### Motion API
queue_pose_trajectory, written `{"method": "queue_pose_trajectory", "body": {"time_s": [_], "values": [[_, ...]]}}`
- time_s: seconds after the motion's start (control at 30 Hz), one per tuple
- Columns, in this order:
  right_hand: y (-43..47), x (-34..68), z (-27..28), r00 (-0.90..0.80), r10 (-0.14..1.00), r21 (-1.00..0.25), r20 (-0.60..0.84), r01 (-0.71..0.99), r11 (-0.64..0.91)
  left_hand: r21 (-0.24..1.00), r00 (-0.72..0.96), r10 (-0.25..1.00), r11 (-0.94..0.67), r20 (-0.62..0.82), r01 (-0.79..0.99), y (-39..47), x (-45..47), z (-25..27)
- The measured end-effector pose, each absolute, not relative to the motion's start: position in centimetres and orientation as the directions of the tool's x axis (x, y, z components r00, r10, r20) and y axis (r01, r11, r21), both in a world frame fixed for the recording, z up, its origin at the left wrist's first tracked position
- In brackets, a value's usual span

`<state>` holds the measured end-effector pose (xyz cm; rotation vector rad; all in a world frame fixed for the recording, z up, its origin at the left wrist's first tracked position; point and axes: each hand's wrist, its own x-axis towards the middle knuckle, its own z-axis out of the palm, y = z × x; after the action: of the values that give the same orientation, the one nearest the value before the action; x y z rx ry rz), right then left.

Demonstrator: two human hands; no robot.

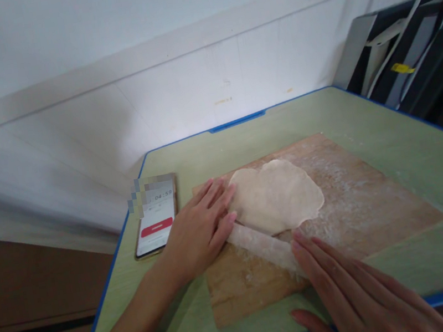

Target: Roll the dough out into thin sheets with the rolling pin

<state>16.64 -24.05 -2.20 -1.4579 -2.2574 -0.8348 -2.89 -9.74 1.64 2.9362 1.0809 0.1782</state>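
Observation:
A flattened sheet of dough point(274, 197), pale and with an uneven edge, lies on a floured wooden board point(233, 293). Along its near edge a whitish, flour-dusted rolling pin point(261, 244) lies at a slant. My left hand point(203, 225) rests palm down over the pin's left end, its fingers stretched forward and their tips at the dough's left edge. Over the right end lies my right hand point(345, 286), fingers straight and close together, thumb apart. Both ends of the pin are hidden under my hands.
A phone point(157, 224) showing a timer and a red button lies left of the board. The light green table point(370, 125) has a blue rim and stands by a white wall point(194, 97). Dark flat items point(435, 53) and cables lean beyond its right edge.

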Motion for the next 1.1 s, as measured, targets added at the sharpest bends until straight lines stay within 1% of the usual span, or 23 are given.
{"method": "queue_pose_trajectory", "body": {"time_s": [0.2,0.33,0.43,0.63,0.7,0.83,0.93,1.1], "values": [[-24.0,16.7,-2.3,-0.416,0.700,0.275,0.581,0.909,0.312,0.034,0.742,0.660,-0.749,0.116,0.661,-10.4,-3.2,1.5],[-23.5,17.1,-2.1,-0.325,0.747,0.202,0.580,0.946,0.255,-0.017,0.730,0.673,-0.734,0.122,0.679,-9.2,-2.1,1.4],[-23.0,17.3,-1.8,-0.287,0.758,0.167,0.585,0.958,0.234,-0.035,0.719,0.683,-0.721,0.126,0.692,-7.9,-0.8,1.5],[-22.2,18.0,-1.6,-0.243,0.767,0.073,0.594,0.966,0.249,-0.001,0.712,0.694,-0.716,0.108,0.698,-6.1,1.5,2.2],[-22.0,18.4,-1.8,-0.240,0.781,0.042,0.576,0.963,0.265,0.014,0.716,0.691,-0.721,0.099,0.693,-5.6,2.2,2.3],[-21.5,19.2,-2.1,-0.206,0.821,-0.066,0.532,0.957,0.282,0.036,0.715,0.695,-0.719,0.082,0.695,-4.5,3.6,2.4],[-21.1,19.9,-2.3,-0.192,0.845,-0.124,0.500,0.949,0.289,0.056,0.710,0.701,-0.713,0.074,0.698,-3.4,5.0,2.5],[-21.0,20.5,-2.4,-0.196,0.865,-0.167,0.461,0.939,0.302,0.080,0.726,0.687,-0.726,0.035,0.683,-1.5,7.4,2.2]]}}
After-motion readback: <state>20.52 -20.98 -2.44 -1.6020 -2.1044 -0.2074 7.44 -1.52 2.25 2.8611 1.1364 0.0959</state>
